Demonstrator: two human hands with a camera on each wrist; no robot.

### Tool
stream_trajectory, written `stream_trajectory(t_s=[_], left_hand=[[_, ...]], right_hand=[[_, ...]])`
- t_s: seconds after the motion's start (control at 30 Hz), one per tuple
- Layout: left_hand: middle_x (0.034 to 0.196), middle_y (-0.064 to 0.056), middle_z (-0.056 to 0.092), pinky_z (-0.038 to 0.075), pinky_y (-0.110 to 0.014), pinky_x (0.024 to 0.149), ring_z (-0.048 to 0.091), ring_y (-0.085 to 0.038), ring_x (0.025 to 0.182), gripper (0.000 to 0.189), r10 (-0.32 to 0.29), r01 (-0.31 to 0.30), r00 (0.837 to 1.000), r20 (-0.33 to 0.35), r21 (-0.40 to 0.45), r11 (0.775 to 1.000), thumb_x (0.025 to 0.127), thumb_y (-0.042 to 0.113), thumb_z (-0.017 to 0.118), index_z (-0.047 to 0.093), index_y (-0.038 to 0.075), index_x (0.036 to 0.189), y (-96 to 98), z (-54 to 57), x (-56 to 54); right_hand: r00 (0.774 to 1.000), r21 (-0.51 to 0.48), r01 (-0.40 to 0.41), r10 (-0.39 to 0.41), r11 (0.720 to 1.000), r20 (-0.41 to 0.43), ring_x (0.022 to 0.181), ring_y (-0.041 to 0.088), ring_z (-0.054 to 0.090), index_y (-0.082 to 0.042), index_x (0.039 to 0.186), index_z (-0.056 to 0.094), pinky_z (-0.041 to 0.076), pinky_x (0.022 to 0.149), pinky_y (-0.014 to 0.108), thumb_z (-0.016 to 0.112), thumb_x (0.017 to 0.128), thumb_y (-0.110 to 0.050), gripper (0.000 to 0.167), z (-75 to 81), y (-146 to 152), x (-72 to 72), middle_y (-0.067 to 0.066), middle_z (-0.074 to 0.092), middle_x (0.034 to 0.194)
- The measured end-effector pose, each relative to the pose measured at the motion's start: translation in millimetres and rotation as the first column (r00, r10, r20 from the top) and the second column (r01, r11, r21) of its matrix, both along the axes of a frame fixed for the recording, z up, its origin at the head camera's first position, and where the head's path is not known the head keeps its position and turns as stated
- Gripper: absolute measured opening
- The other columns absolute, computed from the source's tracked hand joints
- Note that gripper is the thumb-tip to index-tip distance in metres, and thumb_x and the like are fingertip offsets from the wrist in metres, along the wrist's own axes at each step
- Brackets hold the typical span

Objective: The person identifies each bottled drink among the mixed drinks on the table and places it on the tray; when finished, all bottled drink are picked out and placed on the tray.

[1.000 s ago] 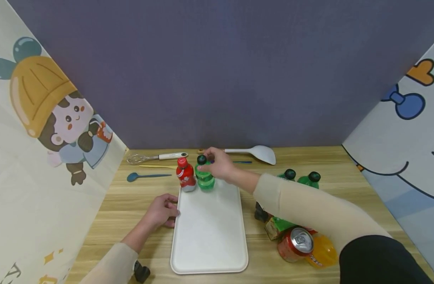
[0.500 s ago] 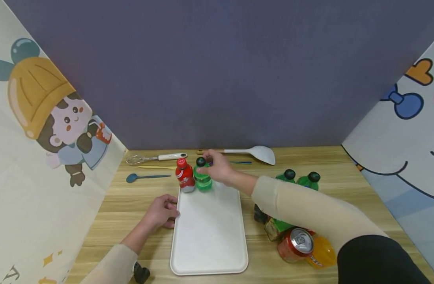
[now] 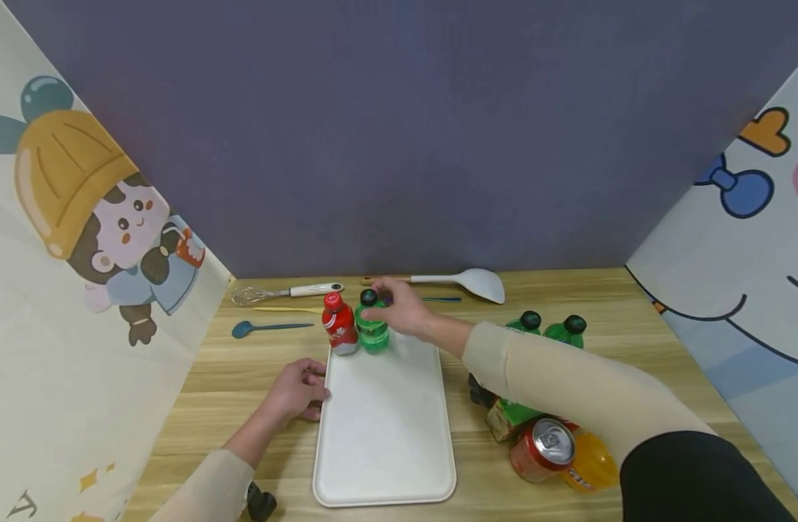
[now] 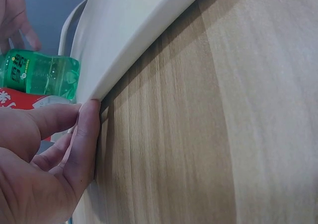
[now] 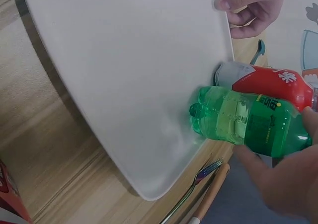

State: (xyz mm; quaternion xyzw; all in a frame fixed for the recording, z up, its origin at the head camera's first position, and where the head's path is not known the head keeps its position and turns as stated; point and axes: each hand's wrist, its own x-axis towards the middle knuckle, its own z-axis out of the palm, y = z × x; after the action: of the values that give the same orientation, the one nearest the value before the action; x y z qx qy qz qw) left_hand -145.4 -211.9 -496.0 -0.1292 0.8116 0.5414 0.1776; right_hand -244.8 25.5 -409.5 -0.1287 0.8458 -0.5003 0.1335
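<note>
A white rectangular tray (image 3: 386, 435) lies on the wooden table, and my left hand (image 3: 297, 390) pinches its left rim between thumb and fingers. At the tray's far end, my right hand (image 3: 404, 308) grips a green plastic soda bottle (image 3: 373, 335) by its upper part, below the black cap. That bottle stands upright with its base at the tray surface. Close on its left, a red bottle (image 3: 340, 330) with a red cap stands in the tray's far left corner. In the right wrist view both bottles appear side by side, with the green bottle (image 5: 233, 117) nearer.
Behind the tray lie a whisk (image 3: 288, 291), a blue spoon (image 3: 271, 327), a yellow utensil (image 3: 288, 309), a fork (image 5: 201, 177) and a white spatula (image 3: 480, 283). Right of the tray stand green bottles (image 3: 569, 332), a red can (image 3: 543, 449) and an orange item (image 3: 591, 464), partly behind my right sleeve.
The green bottle has moved slightly left, closer to the red bottle, with my right hand on it. My left hand stays at the tray's rim.
</note>
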Motion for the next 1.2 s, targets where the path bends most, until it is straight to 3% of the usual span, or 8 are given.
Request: stream_trajectory(t_s=[0.13, 0.37, 0.63, 0.9, 1.2], left_hand=[[0.096, -0.015, 0.061, 0.063, -0.039, 0.055, 0.065, -0.024, 0.071, 0.046, 0.001, -0.001, 1.000, -0.010, 0.002, 1.000, 0.085, -0.008, 0.073, 0.057, -0.002, 0.128, 1.1, -0.2, -0.3], [0.096, -0.015, 0.062, 0.063, -0.039, 0.055, 0.065, -0.023, 0.071, 0.046, 0.005, -0.005, 1.000, -0.016, 0.002, 1.000, 0.084, -0.008, 0.074, 0.058, -0.002, 0.127, 2.2, -1.6, -1.8], [0.097, -0.016, 0.062, 0.063, -0.039, 0.056, 0.064, -0.024, 0.071, 0.045, 0.013, -0.014, 1.000, -0.017, -0.020, 1.000, 0.084, -0.009, 0.073, 0.058, -0.002, 0.126, 2.5, 1.0, 1.3], [0.096, -0.015, 0.062, 0.063, -0.039, 0.055, 0.065, -0.023, 0.073, 0.046, 0.002, -0.003, 1.000, -0.023, -0.026, 1.000, 0.085, -0.008, 0.073, 0.057, -0.003, 0.128, 2.4, -1.1, 5.0], [0.095, -0.015, 0.062, 0.063, -0.039, 0.055, 0.066, -0.023, 0.073, 0.046, 0.010, -0.010, 1.000, -0.020, -0.018, 1.000, 0.085, -0.009, 0.072, 0.057, -0.002, 0.128, 3.3, -1.7, 4.9]], right_hand=[[1.000, 0.011, -0.009, 0.009, 1.000, -0.022, 0.126, 0.035, 0.059, -0.008, 0.135, 0.061, 0.055, 0.103, 0.042, 0.083, 0.087, -0.022, 0.055, 3.5, 3.9, -0.6, 0.009, 0.065, 0.131], [0.999, 0.077, -0.044, 0.045, 0.996, -0.020, 0.125, 0.032, 0.060, -0.008, 0.135, 0.064, 0.054, 0.104, 0.042, 0.087, 0.082, -0.022, 0.059, 10.3, 9.0, -3.4, 0.008, 0.067, 0.132], [0.994, 0.137, -0.110, 0.108, 0.985, 0.021, 0.133, 0.031, 0.056, -0.017, 0.143, 0.060, 0.054, 0.106, 0.043, 0.086, 0.084, -0.025, 0.065, 25.2, 17.4, -1.1, 0.011, 0.060, 0.144], [0.988, 0.111, -0.144, 0.148, 0.983, -0.032, 0.134, 0.030, 0.055, -0.022, 0.141, 0.058, 0.055, 0.106, 0.043, 0.084, 0.087, -0.029, 0.060, 52.9, 36.0, 5.0, 0.006, 0.057, 0.146], [0.984, 0.052, -0.149, 0.154, 0.987, -0.094, 0.136, 0.032, 0.054, -0.024, 0.142, 0.057, 0.053, 0.107, 0.047, 0.082, 0.088, -0.031, 0.060, 89.7, 79.6, 13.6, 0.006, 0.056, 0.144]])
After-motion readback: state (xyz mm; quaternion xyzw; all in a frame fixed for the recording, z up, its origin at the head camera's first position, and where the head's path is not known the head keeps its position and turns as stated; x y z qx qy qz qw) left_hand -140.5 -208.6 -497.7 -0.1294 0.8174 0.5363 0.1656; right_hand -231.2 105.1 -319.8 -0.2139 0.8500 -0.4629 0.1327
